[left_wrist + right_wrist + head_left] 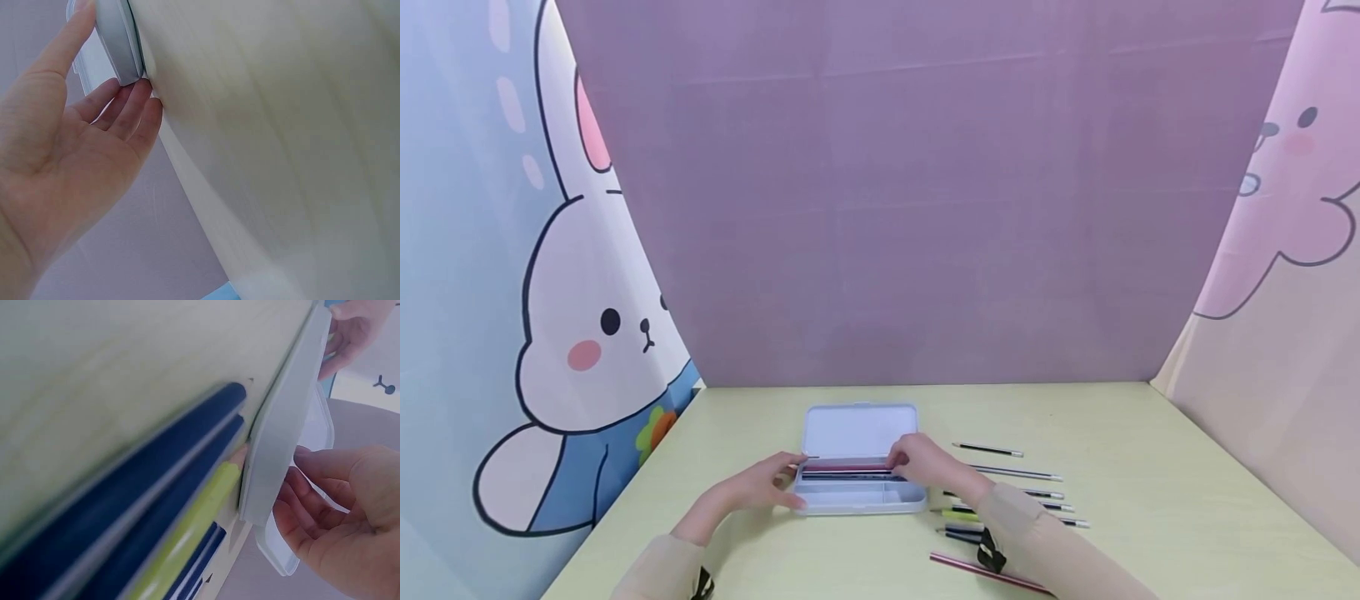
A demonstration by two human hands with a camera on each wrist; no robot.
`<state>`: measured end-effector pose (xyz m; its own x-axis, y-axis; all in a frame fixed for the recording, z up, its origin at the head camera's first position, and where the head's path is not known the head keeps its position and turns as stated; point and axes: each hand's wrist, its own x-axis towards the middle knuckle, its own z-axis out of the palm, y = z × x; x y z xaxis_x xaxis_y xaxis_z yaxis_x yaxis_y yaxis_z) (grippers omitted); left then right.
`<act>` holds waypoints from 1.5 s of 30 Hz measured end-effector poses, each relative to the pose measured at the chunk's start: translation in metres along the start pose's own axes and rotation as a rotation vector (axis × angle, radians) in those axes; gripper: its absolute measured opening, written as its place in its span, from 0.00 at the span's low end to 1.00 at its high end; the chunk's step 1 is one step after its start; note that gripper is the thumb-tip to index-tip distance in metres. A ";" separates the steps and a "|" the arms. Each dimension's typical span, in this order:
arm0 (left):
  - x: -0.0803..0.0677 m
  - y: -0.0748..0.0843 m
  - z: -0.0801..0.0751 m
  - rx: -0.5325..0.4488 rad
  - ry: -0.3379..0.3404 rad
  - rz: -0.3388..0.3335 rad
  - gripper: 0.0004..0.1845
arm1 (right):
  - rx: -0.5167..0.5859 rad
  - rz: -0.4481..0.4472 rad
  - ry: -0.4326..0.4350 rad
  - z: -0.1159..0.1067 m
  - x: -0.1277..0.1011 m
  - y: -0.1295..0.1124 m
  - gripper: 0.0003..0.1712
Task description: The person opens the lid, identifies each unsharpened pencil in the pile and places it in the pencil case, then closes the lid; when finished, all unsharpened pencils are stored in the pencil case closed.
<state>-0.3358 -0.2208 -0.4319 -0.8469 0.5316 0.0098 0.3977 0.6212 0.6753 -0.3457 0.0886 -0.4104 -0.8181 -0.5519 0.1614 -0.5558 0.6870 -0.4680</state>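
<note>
Hands at an open pencil case [859,492], head view. My left hand [765,483] lies at the case's left end: in the left wrist view its straight fingers [128,106] touch the end wall and the thumb rests along the upper edge, steadying rather than gripping. My right hand [925,463] reaches over the right end of the tray, fingers curled down near a red pencil [844,467] that lies lengthwise inside; whether they pinch that pencil cannot be told from any view. The lid [859,430] lies flat behind the tray. Case sits near the middle of the table [1150,467], close to me. Loose pencils [1007,473] lie in a row just right of the case, partly under my right forearm; a green pencil [194,531] shows beside the case wall in the right wrist view, and one red pencil [977,570] lies nearest me.

Step in hand, as I judge it: seating a pencil in the tray. Next move calls for freeing the right fingers, then reaching right to the nearest loose pencil, while the left hand braces the case against sliding.
</note>
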 end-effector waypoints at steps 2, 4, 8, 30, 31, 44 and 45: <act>-0.001 0.001 0.000 -0.002 0.001 0.002 0.43 | 0.022 -0.012 0.011 -0.003 -0.001 0.001 0.05; -0.001 0.002 0.000 -0.003 0.002 0.002 0.43 | 0.032 -0.024 0.024 -0.006 -0.002 0.002 0.05; -0.001 0.003 0.000 -0.005 0.003 -0.002 0.43 | 0.042 -0.039 0.041 -0.011 -0.004 0.006 0.05; 0.001 0.000 0.000 0.015 0.007 0.002 0.43 | 0.095 -0.135 0.150 -0.043 -0.038 0.024 0.12; 0.001 0.000 0.000 0.014 0.007 0.003 0.43 | 0.096 -0.138 0.156 -0.044 -0.039 0.026 0.12; 0.003 -0.002 0.001 -0.004 0.010 -0.018 0.43 | 0.105 -0.082 0.181 -0.059 -0.064 0.043 0.11; 0.003 -0.003 0.001 -0.003 0.011 -0.016 0.43 | 0.102 -0.083 0.185 -0.059 -0.066 0.044 0.11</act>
<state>-0.3388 -0.2205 -0.4343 -0.8568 0.5156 0.0069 0.3834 0.6279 0.6773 -0.3252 0.1835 -0.3905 -0.7887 -0.5019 0.3551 -0.6121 0.5868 -0.5302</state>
